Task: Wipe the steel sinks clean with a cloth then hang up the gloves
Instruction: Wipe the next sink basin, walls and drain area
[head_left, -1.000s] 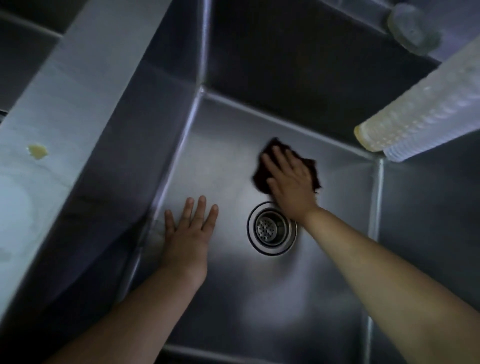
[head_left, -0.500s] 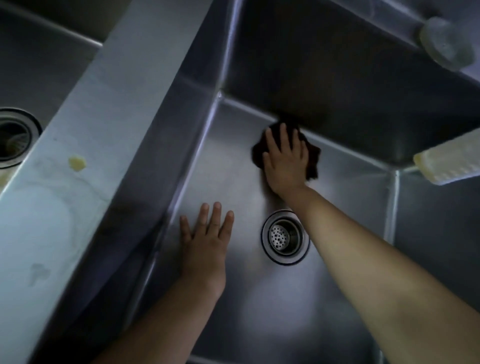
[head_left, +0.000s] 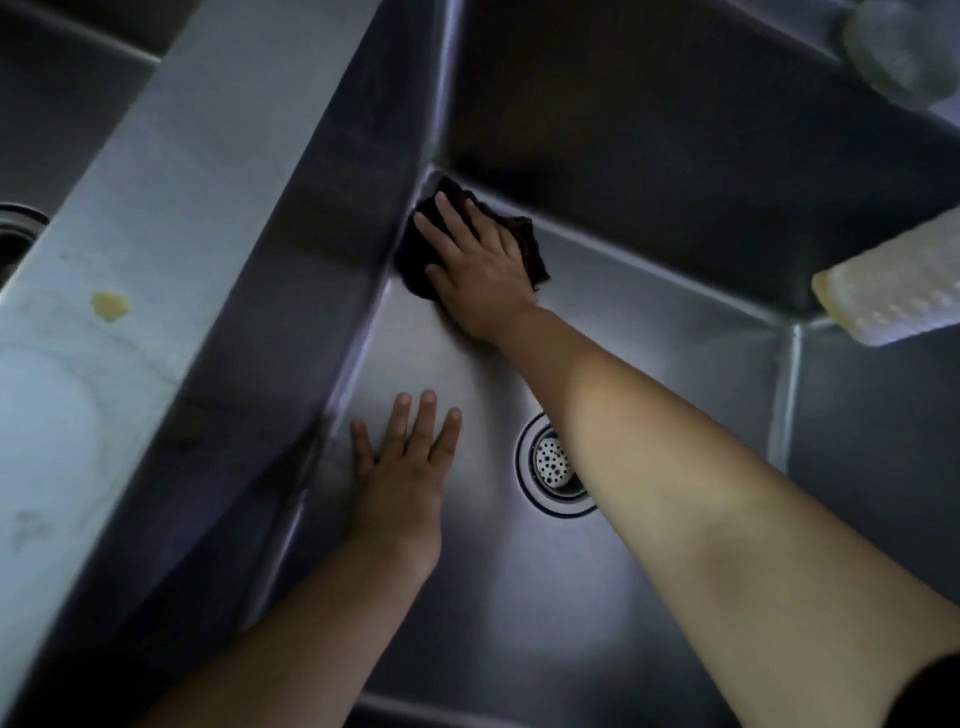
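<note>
At far-left sink corner, my right hand pressing dark cloth, fingers straight, my left hand flat on floor, fingers spread.

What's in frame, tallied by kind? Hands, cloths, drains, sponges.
Hands: 2, left hand flat on the sink floor, right hand pressing the dark cloth
Cloths: 1
Drains: 2, strainer drain, second drain at the left edge
Sponges: 1, sponge
Total: 6

Right hand: slid with cloth from beside drain into far-left sink corner.
</note>
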